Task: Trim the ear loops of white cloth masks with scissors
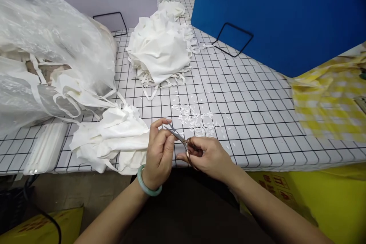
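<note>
Fingers of the left hand [160, 152], which wears a pale green bangle [148, 187] at the wrist, are pinched together on the edge of a white fabric piece with narrow tie straps [114, 139], drawing that edge up off the table toward the blades, so the cloth hangs taut between the hand and the heap it lies in. The right hand [211, 156] is closed through the loops of a small pair of metal scissors with copper-coloured handles [181, 139]; the blades point up and left and meet the pinched edge just beside the left fingertips, a placing that keeps the cut close to where the cloth is steadied. Whether the blades are quite shut I cannot tell. Just beyond the scissors lies a scatter of tiny white fabric snippets [197, 120] on the white tablecloth with a black grid [257, 114], fallen where the cutting is done. Farther back sits a pile of white fabric pieces [160, 51], apart from the one in hand. To the left, a clear plastic bag holding more white pieces [42, 53] spills its straps onto the table edge. A tilted blue board [286, 15] and a yellow checked cloth [328, 99] stand to the right.
</note>
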`<state>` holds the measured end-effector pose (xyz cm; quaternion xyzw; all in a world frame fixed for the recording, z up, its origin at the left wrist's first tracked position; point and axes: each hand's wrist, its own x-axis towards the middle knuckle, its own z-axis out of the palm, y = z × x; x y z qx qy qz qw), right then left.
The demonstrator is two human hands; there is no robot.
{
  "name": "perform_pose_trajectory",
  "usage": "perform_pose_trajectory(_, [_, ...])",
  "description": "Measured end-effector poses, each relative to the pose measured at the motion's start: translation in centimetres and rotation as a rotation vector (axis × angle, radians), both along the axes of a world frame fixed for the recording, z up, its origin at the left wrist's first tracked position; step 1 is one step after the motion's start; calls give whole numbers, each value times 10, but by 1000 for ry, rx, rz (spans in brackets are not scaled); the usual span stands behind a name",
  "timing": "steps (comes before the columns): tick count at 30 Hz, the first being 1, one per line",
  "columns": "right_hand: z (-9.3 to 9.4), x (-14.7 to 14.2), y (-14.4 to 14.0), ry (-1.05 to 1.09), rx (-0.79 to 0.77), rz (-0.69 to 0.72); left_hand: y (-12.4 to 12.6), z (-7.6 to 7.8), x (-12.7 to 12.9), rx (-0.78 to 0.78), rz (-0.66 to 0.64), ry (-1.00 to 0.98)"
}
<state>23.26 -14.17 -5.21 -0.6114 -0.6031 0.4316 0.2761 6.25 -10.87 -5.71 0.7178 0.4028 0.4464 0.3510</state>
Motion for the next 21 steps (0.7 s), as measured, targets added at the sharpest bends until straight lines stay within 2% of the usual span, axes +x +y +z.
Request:
perform_pose_trajectory(5, [-12,17,-8,162,-151,-186,8,-12,14,-92,-88,-63])
perform_pose_trajectory(7, [-16,21,-8,278,-155,-268,9,-13,16,-165,-92,-103])
perform_pose_trajectory(10, [-21,17,-7,506,-57,-277,6,-3,17,-196,-99,-130])
perform_pose_trajectory(14, [-23,-3,-4,778,-51,-210,-3,20,12,-45,-208,-48])
perform_pose_trajectory(16, [-22,-9,-2,805,-36,-241,-3,27,-2,-12,-211,-8])
perform_pose_trajectory(17, [-21,-9,0,805,-20,-266,-1,27,-15,-6,-170,4])
perform_pose_trajectory(19, [-14,-6,3,802,-7,-301,5,23,-49,48,-24,47])
perform_pose_trajectory(21, [-3,-2,7,815,-8,-301,13,15,-92,151,171,171])
